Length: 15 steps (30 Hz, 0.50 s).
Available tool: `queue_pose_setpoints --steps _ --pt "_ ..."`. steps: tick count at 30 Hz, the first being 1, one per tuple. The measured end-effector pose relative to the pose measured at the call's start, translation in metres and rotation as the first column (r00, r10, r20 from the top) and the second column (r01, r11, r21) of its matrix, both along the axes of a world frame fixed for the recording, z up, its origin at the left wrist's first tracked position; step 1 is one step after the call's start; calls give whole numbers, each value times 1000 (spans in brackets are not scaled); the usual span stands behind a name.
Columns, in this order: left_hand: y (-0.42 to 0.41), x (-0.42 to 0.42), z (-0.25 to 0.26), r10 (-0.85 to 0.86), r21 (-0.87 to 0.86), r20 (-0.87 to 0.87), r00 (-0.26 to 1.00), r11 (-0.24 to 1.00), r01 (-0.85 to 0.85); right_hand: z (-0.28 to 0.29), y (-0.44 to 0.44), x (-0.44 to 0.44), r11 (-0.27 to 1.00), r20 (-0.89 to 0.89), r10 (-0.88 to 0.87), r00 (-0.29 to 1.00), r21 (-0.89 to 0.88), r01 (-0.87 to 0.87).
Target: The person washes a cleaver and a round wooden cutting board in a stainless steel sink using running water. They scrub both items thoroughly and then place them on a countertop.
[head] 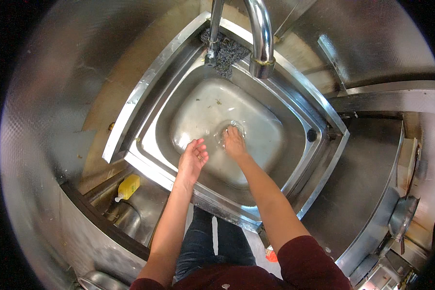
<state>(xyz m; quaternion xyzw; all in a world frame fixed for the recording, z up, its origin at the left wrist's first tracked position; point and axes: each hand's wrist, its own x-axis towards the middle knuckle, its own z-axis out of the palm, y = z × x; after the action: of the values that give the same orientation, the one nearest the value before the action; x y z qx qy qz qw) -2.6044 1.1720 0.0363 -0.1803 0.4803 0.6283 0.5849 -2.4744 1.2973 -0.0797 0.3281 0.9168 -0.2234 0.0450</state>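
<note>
My right hand [234, 142] reaches down to the drain [229, 129] in the middle of a stainless steel sink basin [217, 94]. Shallow, cloudy water seems to lie around it, and ripples circle the fingertips. Whether those fingers grip anything is hidden. Over the near left side of the basin hovers my left hand [194, 156], empty, its fingers loosely curled and apart, with a ring on one of them. A few green food scraps [218, 102] sit toward the back of the basin.
Above the back edge hang a curved chrome faucet [262, 47] and a thinner metal spout [212, 40]. A dark scouring cloth [230, 54] lies behind them. A yellow squeeze bottle [128, 186] lies at left. A metal counter [351, 174] and a pan [403, 217] are at right.
</note>
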Motion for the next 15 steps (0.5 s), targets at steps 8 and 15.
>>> queue_pose_setpoints --steps 8,15 --pt "7 0 -10 8 -45 -3 1000 999 -8 -34 -17 17 1000 -72 3 997 27 -1" --pt "6 1 -27 8 -120 23 1000 993 -5 -40 -25 12 989 -237 -138 962 13 145"
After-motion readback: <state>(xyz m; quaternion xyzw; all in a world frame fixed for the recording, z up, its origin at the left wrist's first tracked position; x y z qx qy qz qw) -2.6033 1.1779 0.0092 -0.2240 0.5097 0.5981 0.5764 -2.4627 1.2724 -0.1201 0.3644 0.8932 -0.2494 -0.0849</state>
